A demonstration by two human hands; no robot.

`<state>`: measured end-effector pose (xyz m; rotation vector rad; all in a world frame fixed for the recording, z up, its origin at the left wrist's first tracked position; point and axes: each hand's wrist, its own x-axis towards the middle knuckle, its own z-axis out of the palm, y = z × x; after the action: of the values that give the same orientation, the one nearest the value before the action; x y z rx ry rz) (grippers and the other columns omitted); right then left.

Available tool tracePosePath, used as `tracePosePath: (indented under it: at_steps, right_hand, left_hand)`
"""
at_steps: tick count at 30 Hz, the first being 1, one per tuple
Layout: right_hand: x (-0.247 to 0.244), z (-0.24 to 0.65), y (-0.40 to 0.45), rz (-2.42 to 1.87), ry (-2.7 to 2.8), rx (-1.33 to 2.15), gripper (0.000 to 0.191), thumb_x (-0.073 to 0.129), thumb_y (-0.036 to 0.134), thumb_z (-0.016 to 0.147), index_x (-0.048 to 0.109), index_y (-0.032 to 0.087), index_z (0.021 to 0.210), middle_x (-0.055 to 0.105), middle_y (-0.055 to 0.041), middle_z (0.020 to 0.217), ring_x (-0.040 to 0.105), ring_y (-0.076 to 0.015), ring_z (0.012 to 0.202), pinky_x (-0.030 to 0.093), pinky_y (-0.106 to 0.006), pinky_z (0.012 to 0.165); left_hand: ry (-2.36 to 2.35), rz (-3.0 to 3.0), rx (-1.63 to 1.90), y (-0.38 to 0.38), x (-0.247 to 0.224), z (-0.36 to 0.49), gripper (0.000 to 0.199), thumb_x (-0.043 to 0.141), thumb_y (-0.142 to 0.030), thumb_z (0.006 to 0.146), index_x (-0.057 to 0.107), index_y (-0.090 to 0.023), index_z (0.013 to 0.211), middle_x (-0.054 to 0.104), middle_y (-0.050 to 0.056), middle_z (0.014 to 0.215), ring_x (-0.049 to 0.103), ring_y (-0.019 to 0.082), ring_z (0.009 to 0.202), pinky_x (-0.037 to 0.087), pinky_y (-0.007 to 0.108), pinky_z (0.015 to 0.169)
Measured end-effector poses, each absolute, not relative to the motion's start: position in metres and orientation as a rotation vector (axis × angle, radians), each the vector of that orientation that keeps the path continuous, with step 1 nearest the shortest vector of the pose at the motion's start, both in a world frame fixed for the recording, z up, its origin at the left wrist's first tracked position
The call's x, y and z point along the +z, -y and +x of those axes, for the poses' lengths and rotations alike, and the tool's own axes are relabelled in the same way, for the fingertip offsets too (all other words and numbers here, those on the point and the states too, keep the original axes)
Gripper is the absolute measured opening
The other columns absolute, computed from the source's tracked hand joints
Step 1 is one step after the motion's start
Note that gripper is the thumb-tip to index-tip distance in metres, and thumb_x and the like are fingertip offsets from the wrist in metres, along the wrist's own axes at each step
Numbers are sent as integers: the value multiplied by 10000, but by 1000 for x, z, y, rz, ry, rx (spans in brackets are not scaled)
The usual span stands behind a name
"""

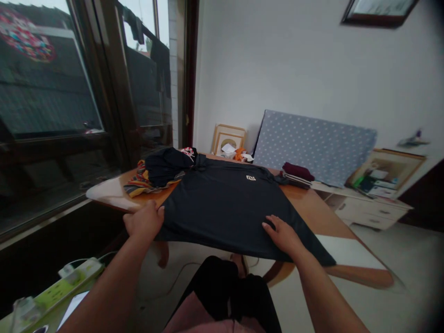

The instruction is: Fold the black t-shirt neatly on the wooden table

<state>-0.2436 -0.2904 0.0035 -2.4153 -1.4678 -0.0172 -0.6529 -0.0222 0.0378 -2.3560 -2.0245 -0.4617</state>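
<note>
A dark navy shirt (222, 199) with a small white logo on its chest lies spread over a wooden table, its hem hanging past the near edge. My left hand (144, 220) is closed at the shirt's left side, its fingers curled around the cloth edge. On the right, my right hand (281, 236) rests on the fabric near the hem with its fingers stretched out. The far end of the shirt lies between a heap of clothes and a folded stack.
Dark and patterned clothes (166, 169) are heaped at the table's far left. A folded stack (297, 174) with a maroon top piece sits at the far right. The wooden table (308, 210) has a rounded right corner. A power strip (55, 291) is at lower left.
</note>
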Motion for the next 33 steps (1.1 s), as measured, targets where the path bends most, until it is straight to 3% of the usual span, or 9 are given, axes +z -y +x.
tracePosePath:
  at_steps: [5, 10, 13, 18, 28, 33]
  right_hand:
    - [-5, -225, 316, -2530, 1278, -146, 573, 459, 528, 948, 586, 172, 1379, 533, -156, 1464, 434, -351, 1404, 352, -528, 1133]
    - [-3, -205, 335, -2503, 1201, -139, 547, 432, 509, 955, 613, 162, 1337, 601, -140, 1393, 522, -288, 1335, 383, -411, 1125]
    - [5, -192, 349, -2581, 994, -201, 537, 407, 491, 959, 615, 157, 1324, 640, -145, 1335, 583, -283, 1255, 433, -389, 1062]
    - [13, -177, 373, -2822, 675, -214, 554, 459, 531, 914, 604, 196, 1332, 670, -171, 1259, 630, -347, 1147, 491, -444, 903]
    - [1, -138, 390, -2780, 771, 127, 230, 462, 351, 883, 655, 233, 924, 749, -117, 885, 719, -283, 872, 462, -354, 735]
    - [7, -112, 384, -2652, 915, 212, 289, 476, 464, 891, 669, 249, 885, 759, -98, 875, 722, -277, 818, 473, -360, 729]
  left_hand:
    - [1720, -2364, -602, 30, 45, -633, 465, 376, -501, 948, 658, -206, 1172, 650, 173, 1155, 582, 379, 1088, 371, 537, 922]
    - [1652, -2502, -501, 23, 43, -613, 433, 411, -518, 930, 699, -221, 1059, 653, 152, 1121, 586, 368, 1046, 391, 530, 896]
    - [1641, -2501, -487, 17, 40, -603, 450, 404, -532, 926, 707, -218, 1036, 645, 161, 1116, 583, 381, 1043, 395, 552, 890]
    - [1550, -2566, -488, 12, 42, -583, 457, 416, -533, 919, 705, -210, 1064, 635, 165, 1109, 567, 380, 1080, 407, 535, 901]
    - [1524, -2573, -407, -8, 48, -548, 421, 426, -499, 921, 708, -202, 1014, 649, 161, 1079, 617, 347, 1003, 454, 467, 834]
    - [1581, -2666, -276, -35, 62, -531, 400, 445, -504, 916, 697, -206, 1003, 668, 163, 1115, 652, 326, 989, 470, 445, 830]
